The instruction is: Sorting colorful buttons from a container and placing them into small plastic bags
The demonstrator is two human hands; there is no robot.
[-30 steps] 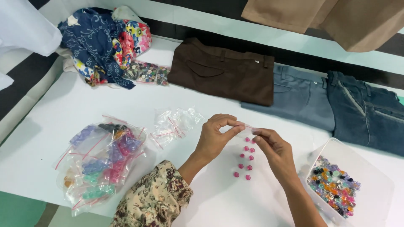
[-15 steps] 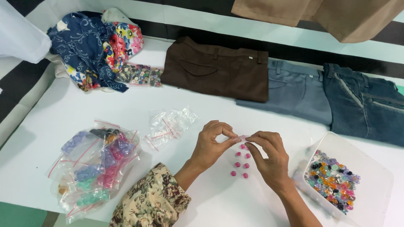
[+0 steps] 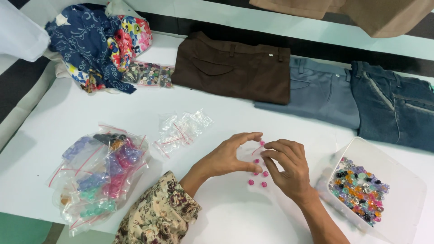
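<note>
Buttons (image 3: 257, 172) | small, round, pink | scattered between hands (image 3: 260, 160)

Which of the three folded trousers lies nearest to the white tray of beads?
The dark blue jeans, at the far right: their lower edge almost meets the tray. The grey pair and brown pair lie further left.

Left hand (image 3: 228, 158) and right hand (image 3: 289, 165) cover part of a small clear bag (image 3: 247, 151) and some pink buttons (image 3: 257, 172); count uncertain. Tan garment (image 3: 361, 13) cut by top edge. Dark jeans (image 3: 393, 108) and white tray (image 3: 407, 180) run off right. Bagged buttons (image 3: 97, 174) too jumbled to sort. Right forearm leaves bottom edge.
</note>
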